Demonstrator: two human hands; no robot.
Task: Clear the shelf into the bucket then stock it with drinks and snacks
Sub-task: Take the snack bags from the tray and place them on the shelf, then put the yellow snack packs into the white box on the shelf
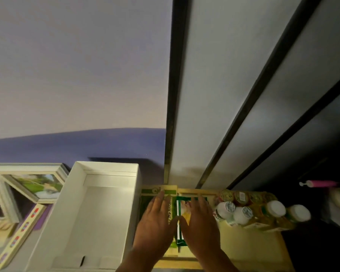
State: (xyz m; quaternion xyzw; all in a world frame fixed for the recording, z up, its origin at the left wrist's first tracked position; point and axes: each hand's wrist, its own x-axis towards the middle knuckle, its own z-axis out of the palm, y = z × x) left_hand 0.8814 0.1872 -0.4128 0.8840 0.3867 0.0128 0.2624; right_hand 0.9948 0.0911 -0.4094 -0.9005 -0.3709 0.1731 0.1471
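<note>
white box (98, 209): matt cardboard | bottles (249, 214): clear plastic, white caps

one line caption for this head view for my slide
Both hands, left and right, rest flat on green snack boxes beside juice bottles and a white box.

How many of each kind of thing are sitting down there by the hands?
White-capped bottles: 4
Round-topped jars or cans behind them: about 4, blurred
Green snack packs under the hands: 2
White box: 1
Picture frames: 2
Total: about 13
</note>
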